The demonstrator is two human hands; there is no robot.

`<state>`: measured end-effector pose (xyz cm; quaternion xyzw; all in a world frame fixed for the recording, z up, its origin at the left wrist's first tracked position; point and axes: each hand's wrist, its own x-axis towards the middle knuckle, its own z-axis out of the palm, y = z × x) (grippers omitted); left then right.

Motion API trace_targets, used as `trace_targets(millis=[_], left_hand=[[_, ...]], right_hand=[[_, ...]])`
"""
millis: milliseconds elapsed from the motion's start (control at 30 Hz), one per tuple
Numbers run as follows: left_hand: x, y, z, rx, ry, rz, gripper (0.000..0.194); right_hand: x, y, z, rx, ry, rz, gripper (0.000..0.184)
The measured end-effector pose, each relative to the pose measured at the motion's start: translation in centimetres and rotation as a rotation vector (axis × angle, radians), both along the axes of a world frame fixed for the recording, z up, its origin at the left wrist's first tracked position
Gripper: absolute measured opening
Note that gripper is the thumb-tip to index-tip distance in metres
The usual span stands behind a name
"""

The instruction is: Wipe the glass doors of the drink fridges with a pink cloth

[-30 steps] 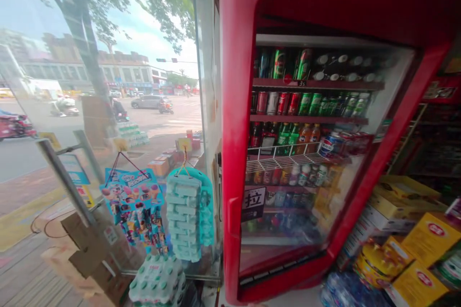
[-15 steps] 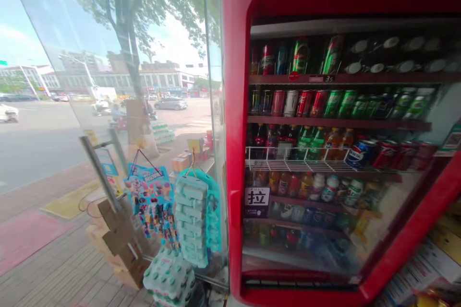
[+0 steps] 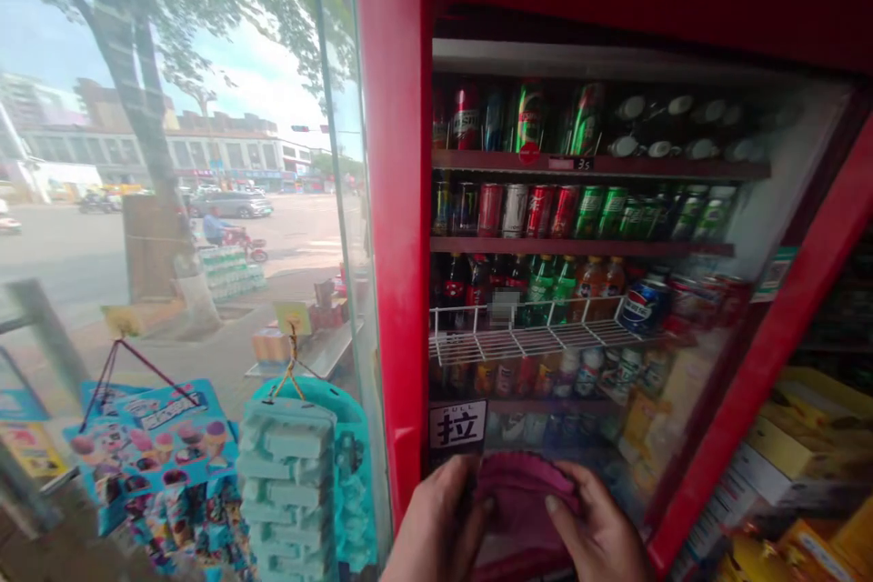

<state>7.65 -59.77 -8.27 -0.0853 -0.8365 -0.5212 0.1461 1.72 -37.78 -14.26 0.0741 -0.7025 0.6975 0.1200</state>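
Observation:
At the bottom of the view, my left hand [image 3: 436, 523] and my right hand [image 3: 600, 532] are closed on opposite sides of a folded purple cloth [image 3: 522, 509]. Both thumbs press on its near face, and its top edge looks wavy. The lower part of the cloth runs toward the bottom of the frame. Just beyond stands a red drinks fridge [image 3: 392, 291] with a glass door, which has a pull sign [image 3: 456, 426] on its left side. Rows of cans and bottles show behind the glass, with a white wire rack [image 3: 532, 327] in front of one row.
Left of the fridge is a glass panel [image 3: 334, 109] with a street beyond. Pale green moulded hangings [image 3: 290, 491] and a blue snack card [image 3: 154, 446] hang there. Cardboard boxes [image 3: 797, 427] are stacked at right. A person rides a red scooter [image 3: 242, 241] outside.
Both hands have come into view from below with the purple cloth between them. My view has moved closer to the fridge and shifted right.

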Motion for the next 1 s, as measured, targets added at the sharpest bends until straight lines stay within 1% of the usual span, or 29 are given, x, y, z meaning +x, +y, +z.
trace_targets(millis=[33, 100, 133, 167, 200, 233, 300, 400, 500, 600, 667, 733, 767, 833, 900, 1000], left_hand=[[-1.3, -0.4, 2.1, -0.077, 0.101, 0.027, 0.027], [-3.3, -1.4, 5.7, -0.212, 0.325, 0.059, 0.026], [-3.9, -1.9, 7.1, -0.257, 0.41, 0.079, 0.026], [-4.3, -2.3, 8.1, -0.293, 0.487, 0.091, 0.025], [-4.6, -2.8, 8.8, -0.317, 0.544, 0.107, 0.025], [-4.8, -3.1, 9.1, -0.332, 0.578, 0.124, 0.025], [-5.1, -3.7, 9.3, -0.351, 0.592, 0.16, 0.025], [-6.0, -4.1, 9.1, -0.361, 0.546, 0.23, 0.022], [-7.7, -4.5, 9.3, -0.353, 0.47, 0.269, 0.021], [-9.8, -5.2, 9.6, -0.307, 0.378, 0.296, 0.025], [-11.1, -5.5, 10.1, -0.285, 0.354, 0.317, 0.026], [-12.3, -5.4, 11.2, -0.302, 0.377, 0.348, 0.028], [-12.9, -5.2, 12.1, -0.323, 0.405, 0.372, 0.029], [-14.0, -4.6, 14.6, -0.369, 0.476, 0.436, 0.031], [-15.4, -4.0, 17.9, -0.401, 0.545, 0.503, 0.033], [-17.9, -3.2, 23.4, -0.421, 0.629, 0.587, 0.033]], right_hand=[[-1.4, -0.2, 1.7, 0.027, 0.04, -0.018, 0.041], [-3.8, -0.7, 5.3, 0.075, 0.147, -0.072, 0.043], [-4.8, -1.2, 7.0, 0.094, 0.202, -0.086, 0.041], [-5.6, -1.7, 8.4, 0.109, 0.252, -0.089, 0.039], [-6.4, -2.4, 9.6, 0.121, 0.293, -0.077, 0.036], [-7.0, -3.1, 10.4, 0.131, 0.324, -0.054, 0.033], [-8.1, -4.4, 11.3, 0.144, 0.352, 0.008, 0.03], [-9.6, -5.7, 11.2, 0.154, 0.36, 0.047, 0.027], [-11.4, -5.9, 11.1, 0.187, 0.39, 0.008, 0.025], [-13.2, -5.7, 11.6, 0.24, 0.446, -0.014, 0.023], [-14.2, -5.5, 12.5, 0.265, 0.506, -0.016, 0.021], [-15.3, -5.3, 14.1, 0.272, 0.591, -0.035, 0.019], [-15.9, -5.2, 15.1, 0.271, 0.646, -0.052, 0.019], [-17.2, -5.0, 17.9, 0.263, 0.778, -0.102, 0.019], [-18.9, -4.9, 21.5, 0.255, 0.913, -0.169, 0.018], [-21.8, -5.3, 27.2, 0.278, 1.056, -0.274, 0.018]])
